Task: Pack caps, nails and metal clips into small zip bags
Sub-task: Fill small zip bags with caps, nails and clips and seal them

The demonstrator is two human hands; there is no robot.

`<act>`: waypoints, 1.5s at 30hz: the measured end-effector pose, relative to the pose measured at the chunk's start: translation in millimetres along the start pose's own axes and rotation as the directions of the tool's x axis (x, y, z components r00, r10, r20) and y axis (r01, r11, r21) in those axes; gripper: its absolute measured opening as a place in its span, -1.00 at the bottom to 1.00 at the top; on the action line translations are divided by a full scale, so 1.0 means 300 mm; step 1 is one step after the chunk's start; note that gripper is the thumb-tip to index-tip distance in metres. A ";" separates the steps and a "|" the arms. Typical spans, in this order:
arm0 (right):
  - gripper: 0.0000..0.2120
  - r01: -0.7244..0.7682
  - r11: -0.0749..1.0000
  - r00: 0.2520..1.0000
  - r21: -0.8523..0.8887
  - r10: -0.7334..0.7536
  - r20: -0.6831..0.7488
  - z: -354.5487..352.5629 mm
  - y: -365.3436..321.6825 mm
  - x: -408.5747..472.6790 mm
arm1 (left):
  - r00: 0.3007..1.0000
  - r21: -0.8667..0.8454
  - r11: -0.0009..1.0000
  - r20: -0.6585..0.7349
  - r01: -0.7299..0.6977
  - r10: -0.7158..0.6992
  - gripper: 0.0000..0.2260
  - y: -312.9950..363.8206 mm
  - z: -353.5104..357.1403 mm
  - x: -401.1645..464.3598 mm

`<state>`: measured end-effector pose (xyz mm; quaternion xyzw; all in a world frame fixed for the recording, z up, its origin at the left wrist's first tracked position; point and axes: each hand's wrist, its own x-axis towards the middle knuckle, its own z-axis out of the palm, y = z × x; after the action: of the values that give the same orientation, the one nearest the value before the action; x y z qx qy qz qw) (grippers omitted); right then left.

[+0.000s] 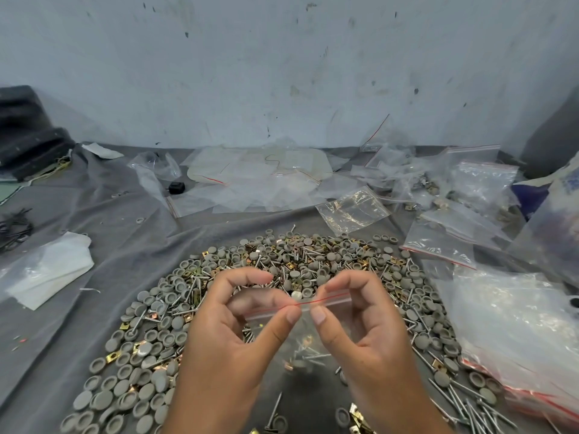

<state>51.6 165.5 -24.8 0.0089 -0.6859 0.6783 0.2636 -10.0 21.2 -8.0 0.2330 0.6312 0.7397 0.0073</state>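
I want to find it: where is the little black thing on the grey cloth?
In the head view, the small black object sits far back on the left of the grey cloth, at the left edge of the clear plastic sheets by the wall.

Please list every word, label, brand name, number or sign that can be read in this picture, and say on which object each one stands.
No text can be read anywhere.
The small zip bag pinched by the left hand and the right hand: only a red line along its zip, no print.
The white and blue bag at the right edge: blue marks, too blurred to read.
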 end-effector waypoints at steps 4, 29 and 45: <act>-0.72 -0.039 0.999 0.998 -0.032 0.040 0.050 0.000 -0.006 -0.002 | 1.000 0.025 1.000 -0.009 0.004 -0.004 -0.68 0.001 -0.004 -0.001; -0.85 -0.202 0.979 0.970 0.027 0.197 0.142 -0.159 -0.095 0.056 | 0.972 0.167 0.983 0.207 0.073 -0.108 -0.59 0.018 -0.078 0.014; -0.87 0.119 0.902 0.955 -0.416 -0.219 -0.200 -0.508 -0.240 0.546 | 0.985 0.076 0.987 0.087 0.144 -0.151 -0.54 -0.016 -0.040 0.015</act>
<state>-9.5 359.0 94.0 -0.0679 -0.7690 0.4943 0.3996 -19.7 12.4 -12.2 0.2198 0.6711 0.7031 0.0833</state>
